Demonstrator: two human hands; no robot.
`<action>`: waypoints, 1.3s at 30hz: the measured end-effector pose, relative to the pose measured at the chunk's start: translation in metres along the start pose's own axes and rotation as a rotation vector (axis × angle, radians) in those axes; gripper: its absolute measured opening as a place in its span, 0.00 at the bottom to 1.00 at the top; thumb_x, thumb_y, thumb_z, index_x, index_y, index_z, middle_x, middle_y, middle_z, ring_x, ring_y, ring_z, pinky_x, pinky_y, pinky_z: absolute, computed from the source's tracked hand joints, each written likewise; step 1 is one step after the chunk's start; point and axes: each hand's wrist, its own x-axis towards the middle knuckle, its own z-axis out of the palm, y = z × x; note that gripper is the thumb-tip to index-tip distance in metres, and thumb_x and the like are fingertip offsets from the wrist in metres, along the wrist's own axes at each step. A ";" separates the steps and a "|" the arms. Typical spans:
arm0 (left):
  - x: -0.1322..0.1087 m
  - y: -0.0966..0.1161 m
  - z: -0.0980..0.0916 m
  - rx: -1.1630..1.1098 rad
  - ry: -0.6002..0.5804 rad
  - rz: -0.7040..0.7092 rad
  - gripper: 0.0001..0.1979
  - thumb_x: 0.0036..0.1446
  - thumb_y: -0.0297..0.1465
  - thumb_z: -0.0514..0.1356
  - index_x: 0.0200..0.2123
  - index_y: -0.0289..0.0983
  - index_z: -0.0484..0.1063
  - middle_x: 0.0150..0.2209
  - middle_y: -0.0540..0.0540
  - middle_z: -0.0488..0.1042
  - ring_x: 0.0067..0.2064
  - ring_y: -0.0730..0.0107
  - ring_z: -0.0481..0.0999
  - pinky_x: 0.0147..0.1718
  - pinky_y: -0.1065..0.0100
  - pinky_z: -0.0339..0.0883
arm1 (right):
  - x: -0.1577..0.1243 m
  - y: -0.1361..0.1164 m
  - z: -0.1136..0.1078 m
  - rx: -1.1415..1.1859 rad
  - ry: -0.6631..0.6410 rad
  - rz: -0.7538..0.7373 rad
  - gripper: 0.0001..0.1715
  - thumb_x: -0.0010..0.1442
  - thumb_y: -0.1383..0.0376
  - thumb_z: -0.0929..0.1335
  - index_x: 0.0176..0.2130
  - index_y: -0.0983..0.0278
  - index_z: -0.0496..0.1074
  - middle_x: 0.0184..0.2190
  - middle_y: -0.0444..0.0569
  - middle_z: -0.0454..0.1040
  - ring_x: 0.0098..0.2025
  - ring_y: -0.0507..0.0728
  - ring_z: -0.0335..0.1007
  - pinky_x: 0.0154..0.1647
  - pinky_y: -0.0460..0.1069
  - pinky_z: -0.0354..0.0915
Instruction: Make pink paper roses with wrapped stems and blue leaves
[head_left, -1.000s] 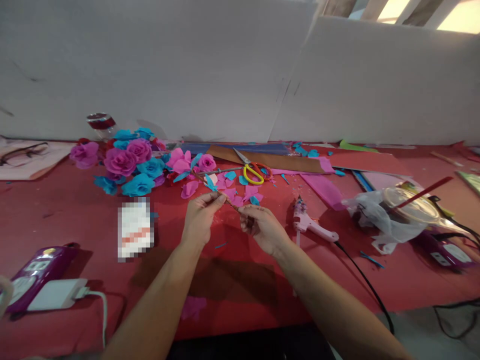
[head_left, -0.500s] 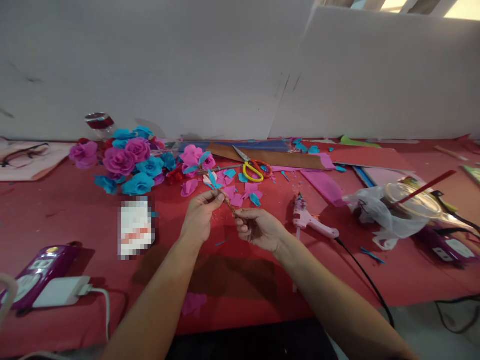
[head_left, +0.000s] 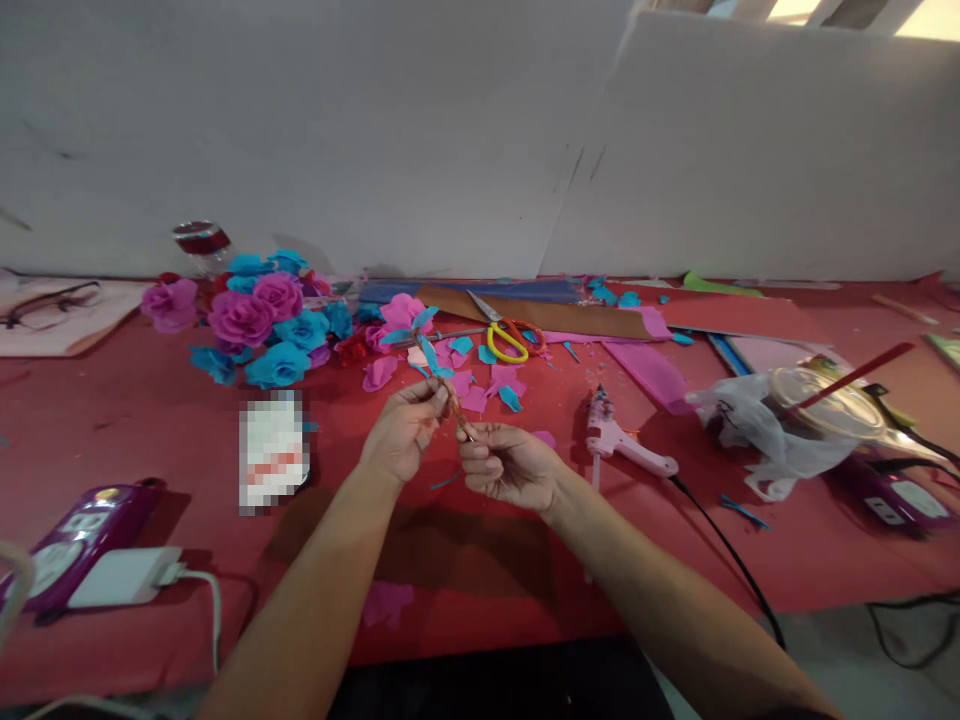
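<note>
Over the middle of the red table, a thin brown twisted strip runs between my two hands. My left hand is closed, its thumb and forefinger pinching the upper end. At the lower end, my right hand is also closed, its fingers curled round the strip. Beyond my left fingertips are narrow blue paper leaves and a pink paper flower; they seem joined to the held piece, though my fingers hide the join. Cut pink and blue paper petals lie just past my hands, beside yellow-and-red-handled scissors.
Left stands a bunch of pink and blue paper flowers, with a blurred white box nearer me. A purple power strip holds a white charger. Right lie a corded glue gun and a plastic bag by a round container.
The pink flower and blue leaves have shifted slightly right. My right hand has moved a little left, closer to my left hand, and its fingers have curled differently on the strip.
</note>
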 end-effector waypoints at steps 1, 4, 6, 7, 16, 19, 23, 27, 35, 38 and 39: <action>0.000 0.001 0.000 -0.010 -0.018 -0.002 0.07 0.39 0.27 0.68 0.24 0.34 0.73 0.24 0.50 0.69 0.28 0.75 0.68 0.25 0.74 0.62 | 0.000 0.001 0.000 0.009 -0.028 0.000 0.06 0.56 0.75 0.61 0.33 0.71 0.67 0.20 0.39 0.57 0.17 0.43 0.49 0.20 0.38 0.54; -0.001 0.002 0.000 -0.051 -0.066 -0.027 0.06 0.41 0.26 0.67 0.24 0.33 0.72 0.24 0.50 0.68 0.28 0.75 0.68 0.25 0.74 0.63 | 0.000 0.001 0.001 0.042 -0.092 -0.002 0.06 0.56 0.75 0.61 0.34 0.71 0.67 0.21 0.39 0.59 0.17 0.42 0.51 0.20 0.38 0.54; -0.001 0.002 0.000 -0.076 -0.085 -0.041 0.06 0.42 0.25 0.67 0.25 0.33 0.72 0.24 0.50 0.68 0.26 0.76 0.68 0.24 0.74 0.62 | 0.000 0.001 0.002 0.040 -0.099 -0.005 0.05 0.57 0.74 0.62 0.35 0.71 0.66 0.21 0.39 0.60 0.18 0.42 0.52 0.20 0.38 0.54; -0.001 0.002 -0.001 -0.083 -0.089 -0.045 0.06 0.43 0.25 0.66 0.25 0.33 0.72 0.24 0.50 0.68 0.26 0.76 0.68 0.24 0.74 0.62 | 0.000 0.001 0.003 0.030 -0.093 -0.006 0.04 0.57 0.73 0.63 0.35 0.71 0.67 0.20 0.39 0.61 0.17 0.42 0.53 0.20 0.38 0.54; 0.004 0.003 -0.007 -0.128 -0.040 -0.029 0.02 0.46 0.23 0.63 0.25 0.34 0.71 0.25 0.50 0.68 0.30 0.75 0.68 0.32 0.73 0.64 | 0.001 0.004 0.000 -0.658 0.235 -0.064 0.05 0.56 0.69 0.65 0.34 0.68 0.71 0.25 0.46 0.74 0.25 0.49 0.72 0.28 0.44 0.64; 0.008 0.004 -0.011 -0.127 -0.010 0.012 0.02 0.47 0.24 0.62 0.24 0.34 0.71 0.26 0.50 0.67 0.30 0.75 0.67 0.31 0.72 0.63 | -0.004 -0.013 -0.006 -1.195 0.542 -0.263 0.10 0.55 0.73 0.62 0.34 0.65 0.72 0.24 0.45 0.74 0.25 0.50 0.71 0.29 0.45 0.64; 0.012 0.004 -0.014 -0.019 0.071 0.062 0.02 0.46 0.24 0.62 0.25 0.35 0.71 0.27 0.50 0.67 0.30 0.76 0.66 0.29 0.74 0.61 | -0.002 -0.051 -0.010 -1.954 0.998 -0.347 0.16 0.55 0.75 0.61 0.36 0.63 0.75 0.35 0.49 0.78 0.39 0.54 0.73 0.40 0.46 0.64; 0.012 0.003 -0.013 0.053 0.099 0.126 0.01 0.45 0.26 0.62 0.25 0.35 0.71 0.27 0.50 0.67 0.31 0.76 0.66 0.30 0.75 0.61 | 0.021 -0.078 -0.017 -2.095 1.183 -0.236 0.13 0.54 0.74 0.62 0.36 0.69 0.75 0.38 0.61 0.77 0.44 0.62 0.72 0.44 0.51 0.63; 0.016 0.000 -0.019 0.036 0.135 0.158 0.03 0.43 0.27 0.63 0.25 0.36 0.72 0.26 0.50 0.68 0.29 0.77 0.65 0.30 0.74 0.59 | 0.036 -0.079 -0.027 -2.084 1.343 -0.324 0.09 0.55 0.67 0.65 0.36 0.66 0.73 0.39 0.60 0.76 0.44 0.63 0.71 0.43 0.54 0.64; 0.015 0.002 -0.019 0.049 0.156 0.167 0.04 0.42 0.28 0.63 0.25 0.36 0.72 0.26 0.50 0.68 0.30 0.76 0.66 0.32 0.73 0.59 | 0.025 -0.068 -0.020 -1.935 1.244 -0.534 0.09 0.56 0.66 0.64 0.39 0.63 0.70 0.35 0.49 0.76 0.38 0.55 0.72 0.39 0.48 0.65; 0.014 0.002 -0.018 0.058 0.161 0.176 0.03 0.42 0.28 0.64 0.24 0.36 0.72 0.26 0.51 0.68 0.30 0.76 0.66 0.33 0.73 0.59 | 0.022 -0.062 -0.017 -1.826 1.168 -0.627 0.10 0.54 0.66 0.64 0.39 0.62 0.69 0.33 0.47 0.76 0.35 0.53 0.72 0.37 0.47 0.65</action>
